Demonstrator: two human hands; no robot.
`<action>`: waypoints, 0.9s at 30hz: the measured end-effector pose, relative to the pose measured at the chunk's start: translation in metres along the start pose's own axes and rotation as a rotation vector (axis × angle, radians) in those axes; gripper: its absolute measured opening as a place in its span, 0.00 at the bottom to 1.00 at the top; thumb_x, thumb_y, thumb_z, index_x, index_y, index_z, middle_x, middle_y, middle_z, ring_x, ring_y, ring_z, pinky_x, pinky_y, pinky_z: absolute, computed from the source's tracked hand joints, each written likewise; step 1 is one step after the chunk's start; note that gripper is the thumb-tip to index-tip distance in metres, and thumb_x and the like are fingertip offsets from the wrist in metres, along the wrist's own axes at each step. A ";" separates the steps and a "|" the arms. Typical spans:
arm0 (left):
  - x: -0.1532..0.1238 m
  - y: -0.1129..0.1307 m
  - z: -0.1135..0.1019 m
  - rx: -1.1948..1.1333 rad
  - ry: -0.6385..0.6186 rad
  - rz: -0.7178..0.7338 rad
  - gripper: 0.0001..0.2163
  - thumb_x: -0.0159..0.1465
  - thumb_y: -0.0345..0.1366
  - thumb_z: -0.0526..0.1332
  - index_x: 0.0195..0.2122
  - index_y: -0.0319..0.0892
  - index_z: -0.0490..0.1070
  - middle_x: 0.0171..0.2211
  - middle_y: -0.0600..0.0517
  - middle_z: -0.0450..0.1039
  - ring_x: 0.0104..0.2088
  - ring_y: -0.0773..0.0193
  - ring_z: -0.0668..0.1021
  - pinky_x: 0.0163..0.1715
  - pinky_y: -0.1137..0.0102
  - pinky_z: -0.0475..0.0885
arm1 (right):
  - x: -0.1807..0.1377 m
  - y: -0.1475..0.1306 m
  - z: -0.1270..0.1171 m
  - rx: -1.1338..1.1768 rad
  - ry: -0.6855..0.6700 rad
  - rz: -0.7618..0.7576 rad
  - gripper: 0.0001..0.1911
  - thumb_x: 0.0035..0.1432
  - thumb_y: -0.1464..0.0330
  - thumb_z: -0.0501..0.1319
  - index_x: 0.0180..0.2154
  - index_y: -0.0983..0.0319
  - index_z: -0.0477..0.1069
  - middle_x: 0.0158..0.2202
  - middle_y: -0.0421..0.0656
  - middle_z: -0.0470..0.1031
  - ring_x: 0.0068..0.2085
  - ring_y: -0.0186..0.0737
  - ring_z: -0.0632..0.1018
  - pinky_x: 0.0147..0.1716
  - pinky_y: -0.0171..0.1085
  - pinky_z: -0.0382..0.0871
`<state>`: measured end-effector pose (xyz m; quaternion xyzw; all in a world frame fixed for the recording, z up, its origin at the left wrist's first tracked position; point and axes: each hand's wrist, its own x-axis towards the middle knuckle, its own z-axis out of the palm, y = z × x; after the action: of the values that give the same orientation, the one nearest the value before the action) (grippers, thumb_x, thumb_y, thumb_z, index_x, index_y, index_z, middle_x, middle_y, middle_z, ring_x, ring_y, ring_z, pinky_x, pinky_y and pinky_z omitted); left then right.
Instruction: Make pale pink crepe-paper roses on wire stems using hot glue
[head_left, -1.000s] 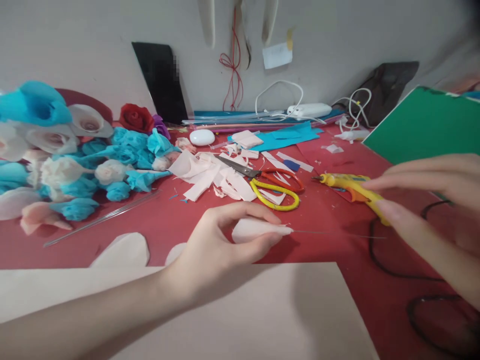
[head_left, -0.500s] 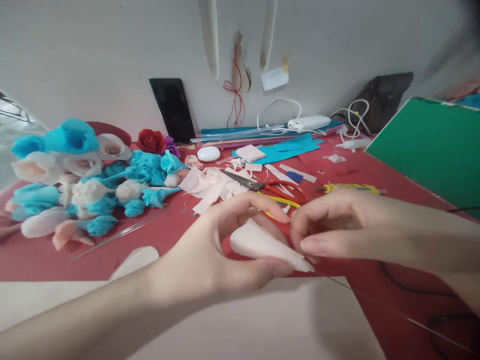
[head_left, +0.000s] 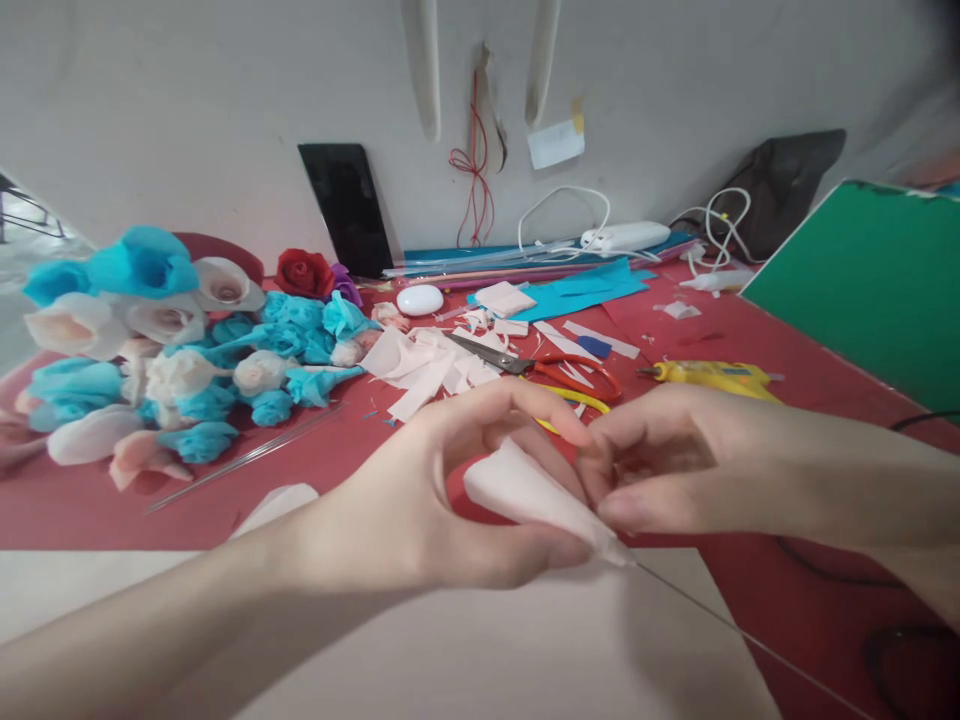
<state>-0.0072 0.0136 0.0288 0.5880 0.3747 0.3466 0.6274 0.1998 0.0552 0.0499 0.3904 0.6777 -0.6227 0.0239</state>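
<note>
Along the left of the counter [head_left: 75, 515]: a heap of blue, white and peach paper flowers [head_left: 184, 372], with thin clear rods [head_left: 247, 458] lying just in front.
Left hand [head_left: 431, 510]: it comes in from the lower left, its grip curled round a pale paper cone [head_left: 525, 490], thumb pressed near the narrow end and fingers arched over the far side.
Paper cone: between the two hands, in front of the scissors [head_left: 517, 362] and partly over the large pale sheet [head_left: 525, 640].
Which way it points: wide end up and left, away from the person; narrow end down and right. The long axis slants across my view, and the wire [head_left: 739, 630] carries it on towards the lower right.
Right hand [head_left: 720, 492]: thumb and fingers bent in at the cone's narrow part; whether that grip pinches the paper or only touches it, I cannot tell.
Glue gun [head_left: 709, 376]: lying on the counter beyond the right hand, nozzle to the left.
What has just changed: the right hand was at the glue gun a second ago and is now at the cone, which has swung from nearly level to this slant. I take it that both hands now attend to the paper.
</note>
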 end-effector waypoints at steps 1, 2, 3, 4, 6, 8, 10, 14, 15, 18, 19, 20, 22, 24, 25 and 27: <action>0.000 0.000 0.000 -0.007 -0.009 -0.008 0.14 0.51 0.24 0.68 0.35 0.48 0.71 0.28 0.61 0.78 0.27 0.74 0.78 0.24 0.87 0.71 | 0.000 0.003 0.000 0.005 -0.003 -0.008 0.10 0.56 0.60 0.62 0.31 0.59 0.72 0.31 0.36 0.70 0.33 0.33 0.70 0.31 0.30 0.61; 0.000 0.001 0.000 -0.010 -0.016 -0.014 0.13 0.51 0.24 0.68 0.35 0.48 0.71 0.28 0.61 0.78 0.27 0.74 0.78 0.24 0.87 0.71 | 0.000 0.006 0.000 0.009 -0.008 -0.017 0.10 0.57 0.58 0.62 0.32 0.59 0.72 0.31 0.36 0.70 0.34 0.33 0.70 0.31 0.30 0.61; 0.000 0.001 0.000 -0.011 -0.016 -0.016 0.14 0.51 0.24 0.68 0.35 0.48 0.71 0.28 0.61 0.78 0.27 0.74 0.78 0.24 0.87 0.72 | 0.000 0.008 0.000 0.010 -0.007 -0.025 0.11 0.57 0.57 0.62 0.33 0.58 0.73 0.32 0.36 0.71 0.35 0.34 0.71 0.32 0.30 0.62; 0.000 0.001 0.001 -0.008 -0.017 -0.012 0.14 0.51 0.24 0.68 0.35 0.48 0.71 0.28 0.61 0.78 0.27 0.74 0.78 0.24 0.87 0.72 | 0.000 0.011 0.001 0.011 -0.004 -0.035 0.11 0.57 0.57 0.62 0.34 0.57 0.73 0.33 0.35 0.72 0.36 0.34 0.71 0.32 0.30 0.62; 0.000 0.000 0.001 0.005 -0.015 0.000 0.14 0.51 0.24 0.68 0.36 0.48 0.71 0.28 0.60 0.78 0.27 0.73 0.79 0.24 0.85 0.73 | 0.000 0.014 0.001 0.005 0.000 -0.040 0.10 0.58 0.58 0.62 0.34 0.57 0.73 0.34 0.35 0.73 0.37 0.33 0.72 0.32 0.29 0.62; 0.000 -0.001 0.001 0.024 -0.014 0.010 0.15 0.50 0.24 0.68 0.36 0.47 0.71 0.27 0.59 0.78 0.27 0.71 0.79 0.24 0.84 0.73 | 0.001 0.015 0.001 0.005 0.005 -0.045 0.09 0.58 0.59 0.62 0.33 0.57 0.73 0.33 0.34 0.72 0.35 0.31 0.71 0.31 0.27 0.61; 0.000 -0.002 0.001 0.036 -0.020 0.015 0.15 0.51 0.25 0.68 0.37 0.46 0.70 0.27 0.58 0.78 0.26 0.70 0.78 0.23 0.82 0.73 | 0.002 0.016 0.001 -0.004 0.011 -0.051 0.09 0.57 0.59 0.62 0.32 0.57 0.73 0.31 0.33 0.71 0.33 0.28 0.70 0.29 0.26 0.60; 0.002 -0.005 -0.001 -0.036 -0.091 0.042 0.15 0.52 0.25 0.67 0.39 0.44 0.68 0.28 0.57 0.76 0.26 0.72 0.76 0.23 0.83 0.72 | 0.003 0.017 0.002 -0.002 0.010 -0.058 0.11 0.55 0.56 0.64 0.32 0.57 0.73 0.30 0.33 0.71 0.33 0.28 0.70 0.29 0.26 0.60; 0.003 -0.006 -0.001 -0.061 -0.109 0.045 0.15 0.52 0.25 0.67 0.40 0.44 0.68 0.29 0.57 0.76 0.26 0.73 0.76 0.23 0.84 0.72 | 0.003 0.018 0.003 -0.003 0.010 -0.051 0.12 0.54 0.55 0.64 0.32 0.57 0.73 0.30 0.33 0.71 0.33 0.28 0.71 0.29 0.26 0.60; 0.002 -0.008 -0.002 -0.108 -0.137 0.038 0.16 0.53 0.24 0.66 0.40 0.44 0.67 0.30 0.58 0.75 0.28 0.75 0.76 0.25 0.86 0.71 | 0.002 0.018 0.005 -0.022 0.020 -0.029 0.14 0.53 0.53 0.64 0.32 0.56 0.74 0.31 0.33 0.72 0.34 0.29 0.71 0.28 0.26 0.60; 0.002 -0.008 -0.002 -0.114 -0.142 0.034 0.16 0.53 0.23 0.66 0.41 0.44 0.67 0.30 0.58 0.75 0.28 0.75 0.76 0.25 0.86 0.71 | 0.002 0.017 0.004 -0.031 0.024 -0.025 0.14 0.52 0.52 0.64 0.32 0.56 0.74 0.31 0.33 0.72 0.33 0.29 0.71 0.27 0.26 0.60; 0.002 -0.008 -0.002 -0.117 -0.145 0.032 0.16 0.53 0.23 0.66 0.41 0.44 0.67 0.30 0.58 0.75 0.28 0.75 0.75 0.25 0.86 0.71 | 0.001 0.017 0.004 -0.042 0.032 -0.026 0.14 0.52 0.52 0.64 0.31 0.56 0.74 0.30 0.33 0.71 0.32 0.29 0.70 0.27 0.26 0.59; 0.002 -0.009 -0.002 -0.110 -0.142 0.028 0.16 0.53 0.23 0.66 0.41 0.44 0.67 0.30 0.57 0.76 0.28 0.75 0.75 0.26 0.85 0.72 | 0.000 0.016 0.003 -0.075 0.052 -0.031 0.13 0.53 0.53 0.64 0.31 0.55 0.74 0.27 0.32 0.70 0.30 0.27 0.69 0.25 0.25 0.59; 0.002 -0.010 -0.002 -0.101 -0.138 0.033 0.16 0.53 0.23 0.66 0.41 0.44 0.67 0.30 0.58 0.75 0.28 0.74 0.76 0.26 0.85 0.72 | -0.002 0.015 0.002 -0.103 0.071 -0.036 0.12 0.53 0.53 0.64 0.30 0.54 0.74 0.27 0.32 0.68 0.29 0.26 0.67 0.25 0.25 0.59; 0.003 -0.010 -0.002 -0.096 -0.137 0.037 0.16 0.53 0.23 0.66 0.41 0.44 0.67 0.30 0.58 0.75 0.28 0.74 0.76 0.26 0.85 0.72 | -0.003 0.014 0.001 -0.115 0.078 -0.038 0.12 0.53 0.54 0.64 0.30 0.54 0.74 0.27 0.32 0.68 0.29 0.27 0.67 0.25 0.25 0.59; 0.003 -0.010 -0.001 -0.084 -0.135 0.045 0.16 0.53 0.24 0.66 0.41 0.43 0.67 0.30 0.58 0.75 0.28 0.74 0.76 0.26 0.85 0.72 | -0.004 0.013 0.001 -0.129 0.074 -0.036 0.11 0.53 0.55 0.64 0.30 0.54 0.74 0.27 0.33 0.68 0.29 0.27 0.67 0.25 0.24 0.59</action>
<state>-0.0073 0.0159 0.0190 0.5916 0.3034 0.3356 0.6674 0.2090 0.0517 0.0412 0.3987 0.7238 -0.5630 0.0128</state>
